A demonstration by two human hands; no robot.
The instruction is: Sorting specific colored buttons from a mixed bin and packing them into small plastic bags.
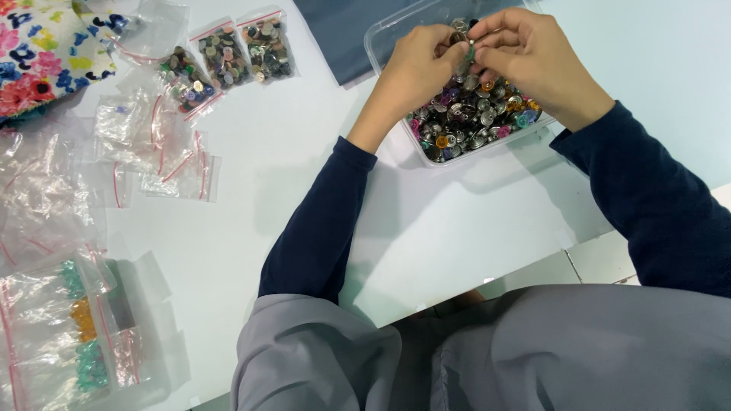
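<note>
A clear plastic box at the top centre holds a heap of small metal and coloured buttons. Both my hands hover over it, fingertips meeting. My left hand and my right hand pinch a small metal piece between them just above the heap. Which fingers carry it is partly hidden. Dark blue sleeves cover both forearms.
Small zip bags of mixed buttons lie at the top left, empty clear bags below them. Bags with teal and orange beads sit at the lower left. A floral cloth fills the top left corner; a blue-grey cloth lies beside the box.
</note>
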